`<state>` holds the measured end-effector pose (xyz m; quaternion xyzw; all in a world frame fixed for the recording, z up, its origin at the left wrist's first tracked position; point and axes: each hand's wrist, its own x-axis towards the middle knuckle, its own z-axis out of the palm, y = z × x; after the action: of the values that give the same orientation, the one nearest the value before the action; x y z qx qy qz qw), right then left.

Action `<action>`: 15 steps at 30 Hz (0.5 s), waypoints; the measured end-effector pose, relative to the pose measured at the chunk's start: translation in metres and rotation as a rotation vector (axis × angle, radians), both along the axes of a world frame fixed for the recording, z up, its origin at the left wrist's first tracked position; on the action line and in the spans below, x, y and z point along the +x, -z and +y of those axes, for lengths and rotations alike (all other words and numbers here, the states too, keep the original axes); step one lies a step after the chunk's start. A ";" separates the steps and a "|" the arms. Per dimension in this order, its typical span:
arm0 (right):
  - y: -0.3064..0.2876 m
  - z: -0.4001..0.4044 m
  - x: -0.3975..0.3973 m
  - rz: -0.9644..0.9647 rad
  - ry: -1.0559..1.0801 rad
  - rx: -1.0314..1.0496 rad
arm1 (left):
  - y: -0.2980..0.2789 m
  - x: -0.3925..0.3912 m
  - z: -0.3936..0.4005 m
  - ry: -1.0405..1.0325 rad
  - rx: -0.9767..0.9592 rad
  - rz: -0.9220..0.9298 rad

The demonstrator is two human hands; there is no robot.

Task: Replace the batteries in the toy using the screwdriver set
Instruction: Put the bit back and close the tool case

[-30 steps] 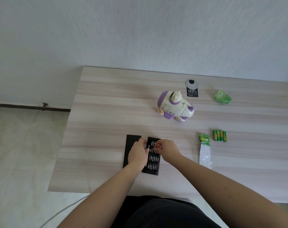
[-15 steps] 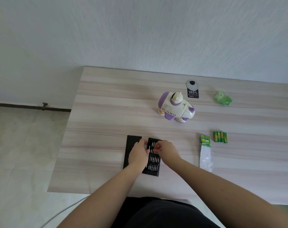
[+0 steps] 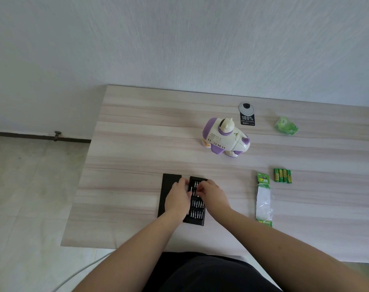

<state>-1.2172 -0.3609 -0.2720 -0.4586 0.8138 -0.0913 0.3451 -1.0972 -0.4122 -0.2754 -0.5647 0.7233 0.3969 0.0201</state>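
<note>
- Head view: the bench (image 3: 137,131) has a pale wood grain; its far edge lies along the white wall, its left edge runs diagonally down to a near-left corner, and the floor shows beyond that edge.
- The left part and the far-left part of the bench are bare, and a wide bare strip lies between the toy and the hands.
- The screwdriver set (image 3: 197,209), a black tray with rows of small silver bits, lies near the front edge of the bench, with its black lid (image 3: 169,186) just beside it on the left.
- The left hand (image 3: 178,199) rests across the gap between lid and tray, its fingers lying over the left edge of the tray; whether they curl around anything I cannot tell.
- The right hand (image 3: 213,194) is over the upper part of the tray, with the fingertips brought together on the bits, in what seems to be a pinch on one small bit.
- The two hands are close together, almost touching above the tray.
- The toy (image 3: 224,137), white and purple, stands well apart from the hands, farther back and to the right.
- Four green batteries (image 3: 282,175) lie side by side to the right, and just beside them, nearer to the hands, lies an opened battery package (image 3: 263,199).
- A crumpled green wrapper (image 3: 286,125) and a black label (image 3: 247,117) lie near the far edge.
</note>
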 end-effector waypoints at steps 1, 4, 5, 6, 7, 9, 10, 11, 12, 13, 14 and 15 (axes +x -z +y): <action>0.001 0.001 0.000 -0.003 0.005 -0.001 | 0.000 0.000 0.000 0.001 0.000 0.001; 0.002 0.003 0.001 -0.014 0.029 -0.006 | 0.000 0.000 -0.001 0.009 0.000 -0.005; 0.003 0.003 0.001 -0.016 0.029 -0.007 | 0.000 0.000 -0.001 0.011 0.001 -0.007; 0.003 0.003 0.001 -0.019 0.028 -0.007 | 0.000 0.000 -0.001 0.012 0.002 -0.009; 0.004 0.004 0.001 -0.027 0.029 -0.008 | 0.000 0.000 -0.001 0.012 0.002 -0.010; 0.003 0.004 0.001 -0.052 0.053 -0.012 | -0.001 0.000 0.000 0.010 0.001 -0.007; 0.003 0.003 0.001 -0.070 0.083 -0.011 | 0.000 0.000 0.000 0.009 0.001 -0.004; 0.002 0.002 0.001 -0.092 0.122 -0.009 | 0.000 0.000 0.000 0.010 0.000 -0.003; 0.001 0.001 0.001 -0.112 0.161 -0.008 | 0.000 0.000 0.000 0.009 0.000 -0.002; 0.001 0.000 0.001 -0.126 0.193 -0.008 | 0.000 0.000 0.000 0.007 0.000 -0.002; 0.000 0.000 0.001 -0.134 0.213 -0.009 | 0.000 0.000 0.000 0.004 0.001 -0.002; 0.000 0.000 0.001 -0.143 0.226 -0.010 | 0.000 -0.001 0.000 0.001 0.002 -0.002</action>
<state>-1.2166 -0.3605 -0.2720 -0.3580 0.8332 -0.1660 0.3873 -1.0979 -0.4125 -0.2754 -0.5645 0.7234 0.3971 0.0214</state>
